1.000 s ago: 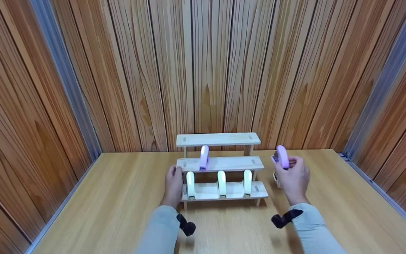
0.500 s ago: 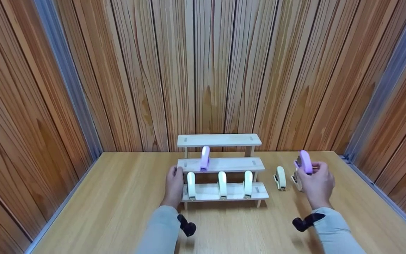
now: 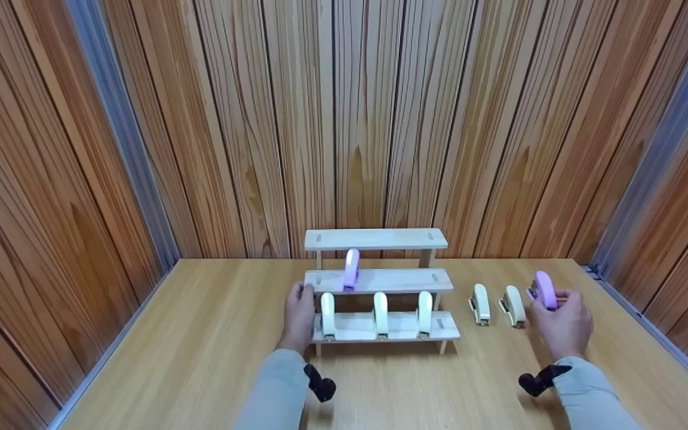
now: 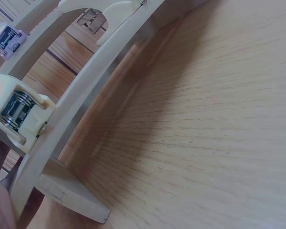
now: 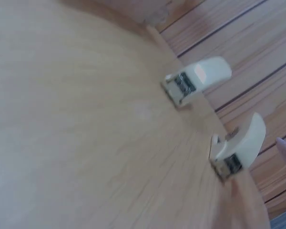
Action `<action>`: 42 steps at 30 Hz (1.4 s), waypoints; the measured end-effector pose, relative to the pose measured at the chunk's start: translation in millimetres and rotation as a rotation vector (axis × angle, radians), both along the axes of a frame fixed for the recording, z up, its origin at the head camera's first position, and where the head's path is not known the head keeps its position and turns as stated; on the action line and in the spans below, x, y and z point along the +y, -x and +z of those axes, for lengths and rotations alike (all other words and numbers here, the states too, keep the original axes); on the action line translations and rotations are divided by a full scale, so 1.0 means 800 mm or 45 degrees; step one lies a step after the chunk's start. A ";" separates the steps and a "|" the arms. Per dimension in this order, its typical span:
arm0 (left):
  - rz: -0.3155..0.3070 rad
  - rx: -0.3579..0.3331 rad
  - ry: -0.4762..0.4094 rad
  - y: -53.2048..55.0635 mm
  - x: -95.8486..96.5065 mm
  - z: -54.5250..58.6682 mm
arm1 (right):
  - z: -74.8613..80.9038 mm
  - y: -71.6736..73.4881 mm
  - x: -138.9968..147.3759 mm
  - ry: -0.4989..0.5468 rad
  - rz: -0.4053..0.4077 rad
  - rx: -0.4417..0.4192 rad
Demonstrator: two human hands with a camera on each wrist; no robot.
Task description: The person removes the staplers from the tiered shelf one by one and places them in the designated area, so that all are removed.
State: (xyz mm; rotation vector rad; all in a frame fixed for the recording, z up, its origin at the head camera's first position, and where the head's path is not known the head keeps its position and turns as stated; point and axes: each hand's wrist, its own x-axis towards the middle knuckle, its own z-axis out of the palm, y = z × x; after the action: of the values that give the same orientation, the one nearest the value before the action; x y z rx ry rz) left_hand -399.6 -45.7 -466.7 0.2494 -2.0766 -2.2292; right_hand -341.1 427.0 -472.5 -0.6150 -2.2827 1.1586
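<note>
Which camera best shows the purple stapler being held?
The head view: most of the held purple stapler shows there. The right wrist view catches only a sliver at its right edge; the left wrist view misses it, showing the shelved purple stapler instead.

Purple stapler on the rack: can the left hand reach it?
Likely yes: with the left hand at the left end of the rack, nothing blocks the way to the purple stapler.
</note>
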 end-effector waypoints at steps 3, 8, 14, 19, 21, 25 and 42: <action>0.003 -0.006 -0.008 0.001 0.000 0.000 | -0.008 0.000 0.008 0.053 0.004 -0.052; 0.005 -0.008 -0.021 0.000 0.000 0.000 | -0.018 0.003 0.023 0.044 -0.016 -0.161; -0.008 -0.001 -0.021 -0.002 0.001 -0.001 | -0.026 0.005 0.036 -0.012 -0.020 -0.232; -0.007 0.000 -0.031 -0.002 0.002 0.003 | -0.028 0.008 0.038 -0.039 -0.025 -0.275; -0.009 0.002 -0.032 -0.001 0.003 0.004 | -0.026 0.010 0.038 -0.068 -0.038 -0.291; -0.008 0.009 -0.029 0.002 0.003 0.006 | -0.019 0.015 0.039 -0.167 -0.041 -0.347; 0.004 0.010 -0.023 0.000 -0.001 -0.002 | -0.004 0.027 0.030 -0.194 -0.009 -0.347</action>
State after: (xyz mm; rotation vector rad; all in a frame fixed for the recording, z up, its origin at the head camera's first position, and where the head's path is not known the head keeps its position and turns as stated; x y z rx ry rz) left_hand -399.3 -46.5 -468.1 0.2446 -2.0520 -2.2440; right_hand -362.4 451.0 -476.0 -0.7600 -2.5654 0.9328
